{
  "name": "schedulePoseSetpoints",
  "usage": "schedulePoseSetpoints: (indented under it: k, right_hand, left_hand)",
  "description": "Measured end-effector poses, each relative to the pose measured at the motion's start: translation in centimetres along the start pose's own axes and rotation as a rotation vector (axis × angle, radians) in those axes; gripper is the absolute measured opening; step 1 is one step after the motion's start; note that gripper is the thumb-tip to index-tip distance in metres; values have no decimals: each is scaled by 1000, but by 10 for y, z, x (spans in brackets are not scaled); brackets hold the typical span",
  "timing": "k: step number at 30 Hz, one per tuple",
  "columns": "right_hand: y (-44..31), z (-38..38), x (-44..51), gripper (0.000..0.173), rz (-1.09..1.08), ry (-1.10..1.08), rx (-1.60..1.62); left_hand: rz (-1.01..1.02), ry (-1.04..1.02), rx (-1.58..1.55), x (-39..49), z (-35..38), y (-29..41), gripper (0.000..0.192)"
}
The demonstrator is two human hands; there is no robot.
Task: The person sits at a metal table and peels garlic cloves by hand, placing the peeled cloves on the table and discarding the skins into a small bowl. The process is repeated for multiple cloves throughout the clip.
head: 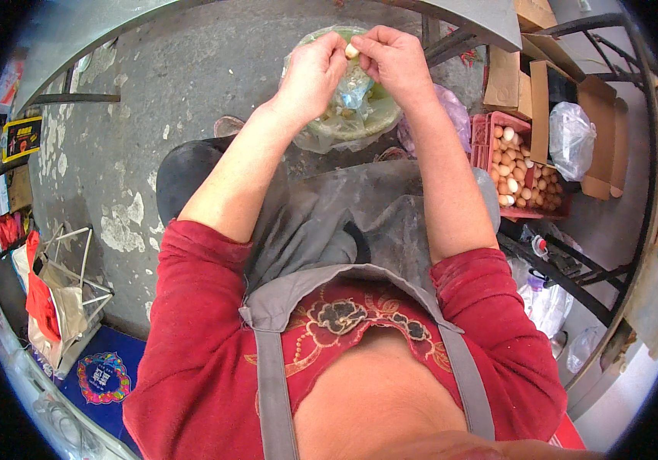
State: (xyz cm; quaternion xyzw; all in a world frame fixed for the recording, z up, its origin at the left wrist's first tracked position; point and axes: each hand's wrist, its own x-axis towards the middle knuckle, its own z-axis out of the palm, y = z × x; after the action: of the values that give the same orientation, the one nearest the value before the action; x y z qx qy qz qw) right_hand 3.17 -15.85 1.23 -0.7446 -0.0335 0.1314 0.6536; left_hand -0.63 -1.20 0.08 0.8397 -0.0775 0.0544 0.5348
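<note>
My left hand (314, 75) and my right hand (395, 63) meet over a green basin (383, 118) on the floor. Between their fingertips is a small pale clove, apparently garlic (352, 51), with a brownish end; the fingers of both hands pinch it. A clear plastic bag (329, 144) lines the basin and spills over its near rim. Inside lie pale scraps and a crumpled clear-and-blue plastic piece (355, 95). My forearms hide parts of the basin's sides. A grey apron (329, 207) covers my lap.
Right of the basin sit a purple plastic bag (447, 118) and a red crate (481, 135) of eggs. Cardboard boxes (599, 138) stand beside it, with a clear bag (572, 141). A metal tabletop edge (150, 26) crosses ahead. A folding stool (64, 310) is at left.
</note>
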Motion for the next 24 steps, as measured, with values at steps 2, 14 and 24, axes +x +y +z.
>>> schedulePoseSetpoints:
  k: [2,14,24]
  right_hand:
    - [-2,-1,-2,16,29,-44,96]
    - [-9,10,-6,11,-72,63,300]
    - [-6,8,-8,12,97,-27,430]
  left_hand:
    - [-31,-28,-78,1,2,-3,14]
    - [-263,4,-859,2,4,4,11]
    - [-171,145,-898,2,5,1,13]
